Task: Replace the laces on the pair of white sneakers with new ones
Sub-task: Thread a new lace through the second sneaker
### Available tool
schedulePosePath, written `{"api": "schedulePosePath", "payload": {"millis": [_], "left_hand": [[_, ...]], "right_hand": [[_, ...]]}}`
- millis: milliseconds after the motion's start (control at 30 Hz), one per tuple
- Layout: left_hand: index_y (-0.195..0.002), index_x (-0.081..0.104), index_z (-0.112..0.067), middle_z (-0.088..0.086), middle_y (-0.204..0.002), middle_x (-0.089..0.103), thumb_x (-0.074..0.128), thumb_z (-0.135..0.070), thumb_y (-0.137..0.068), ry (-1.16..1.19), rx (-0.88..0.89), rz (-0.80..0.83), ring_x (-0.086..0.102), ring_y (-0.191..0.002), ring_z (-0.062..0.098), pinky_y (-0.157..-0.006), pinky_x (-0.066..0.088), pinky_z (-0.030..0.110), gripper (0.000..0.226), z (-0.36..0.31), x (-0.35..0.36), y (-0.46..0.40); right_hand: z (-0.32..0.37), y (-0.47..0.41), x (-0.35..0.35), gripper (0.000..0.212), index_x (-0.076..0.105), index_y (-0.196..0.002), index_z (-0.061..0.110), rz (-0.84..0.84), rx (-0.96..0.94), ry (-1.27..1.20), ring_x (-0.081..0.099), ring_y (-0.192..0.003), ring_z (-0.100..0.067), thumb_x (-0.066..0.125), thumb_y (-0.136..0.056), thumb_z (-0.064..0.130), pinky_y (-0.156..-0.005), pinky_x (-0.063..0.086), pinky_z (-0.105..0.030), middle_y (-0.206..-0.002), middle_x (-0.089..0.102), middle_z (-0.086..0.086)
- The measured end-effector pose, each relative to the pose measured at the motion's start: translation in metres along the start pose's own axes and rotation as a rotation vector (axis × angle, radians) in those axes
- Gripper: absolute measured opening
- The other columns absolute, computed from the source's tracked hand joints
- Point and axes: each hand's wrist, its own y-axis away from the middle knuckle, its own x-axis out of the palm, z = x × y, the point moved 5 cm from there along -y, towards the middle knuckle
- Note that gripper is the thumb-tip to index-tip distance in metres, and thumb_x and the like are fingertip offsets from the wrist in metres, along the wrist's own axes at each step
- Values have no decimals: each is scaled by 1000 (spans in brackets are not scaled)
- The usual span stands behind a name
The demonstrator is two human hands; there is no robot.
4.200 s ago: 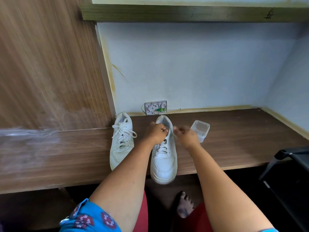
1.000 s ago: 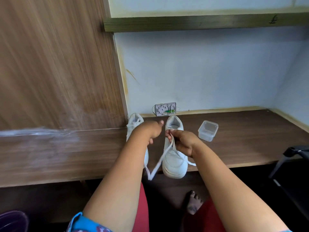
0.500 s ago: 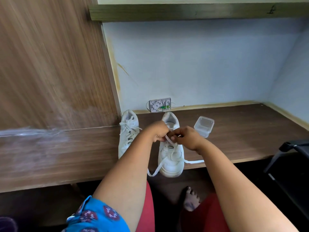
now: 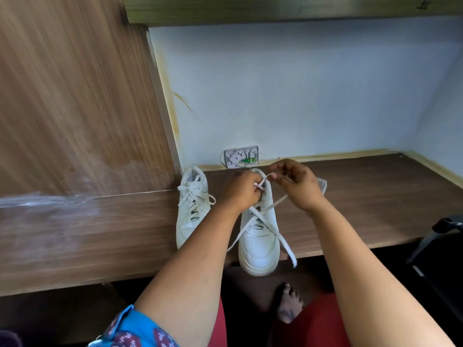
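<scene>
Both hands work a loose lace over the right-hand sneaker at frame centre.

The left hand (image 4: 241, 190) and right hand (image 4: 295, 182) sit close together above the sneaker (image 4: 259, 236), each pinching the white lace (image 4: 269, 221), whose free ends cross over the tongue and trail past the toe off the desk (image 4: 375, 209) edge. The second sneaker (image 4: 191, 209), laces tied, stands just left of it. A clear tub (image 4: 322, 182) peeks out behind the right hand; a small white box (image 4: 241, 159) leans at the wall.
</scene>
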Motion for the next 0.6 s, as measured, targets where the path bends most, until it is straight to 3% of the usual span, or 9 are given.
{"api": "schedulePosePath", "payload": {"millis": [67, 167, 233, 300, 400, 533, 600], "left_hand": [[-67, 60, -26, -7, -67, 55, 61, -2, -74, 58, 46, -143, 54, -65, 16, -57, 41, 27, 25, 3, -4, 0], [-85, 70, -16, -5, -81, 62, 64, 0, -75, 73, 136, -269, 56, -73, 13, -61, 35, 21, 20, 5, -1, 2], [-95, 71, -13, 0, -90, 65, 64, -1, -77, 69, 156, -274, 58, -78, 15, -66, 40, 21, 23, 6, 5, -1], [-96, 73, -12, -6, -84, 57, 66, -3, -79, 75, 178, -217, 54, -72, 13, -65, 39, 21, 20, 3, 9, -3], [-91, 70, -9, -6, -88, 48, 66, -8, -83, 55, 188, -150, 51, -74, 13, -66, 40, 24, 9, 3, 10, -4], [-101, 66, -6, 8, -106, 48, 62, -20, -90, 145, -170, 20, 53, -93, 21, -74, 37, 24, 18, 27, 15, -8], [-92, 65, -11, 14, -107, 56, 58, -26, -93, 332, -299, 148, 57, -95, 26, -73, 38, 27, 17, 36, 20, -4]], "right_hand": [[-19, -6, -3, 9, 67, -87, 20, -160, 68, 88, 61, -76, -3, 71, -84, 12, -70, 45, -16, -78, 66, 12], [-39, -11, 9, 8, 67, -80, 22, -122, 154, 247, 56, -68, -3, 75, -81, 20, -58, 38, -15, -72, 62, 14], [-44, -15, 15, 7, 67, -80, 24, -90, 190, 279, 56, -67, -1, 74, -81, 23, -60, 38, -19, -73, 64, 11], [-46, -18, 16, 4, 67, -80, 24, -97, 214, 299, 58, -71, -9, 71, -82, 23, -61, 39, -22, -76, 66, 6], [-49, -14, 17, 9, 66, -76, 21, -80, 239, 349, 55, -71, -13, 71, -82, 24, -51, 34, -10, -72, 63, 5], [-53, 0, 5, 38, 62, -72, 10, 54, 350, 320, 44, -58, -11, 76, -77, 45, -49, 32, -18, -59, 48, 5], [-56, 8, -8, 44, 57, -68, 14, 105, 447, 257, 41, -58, -11, 75, -74, 53, -54, 33, -24, -59, 45, 5]]}}
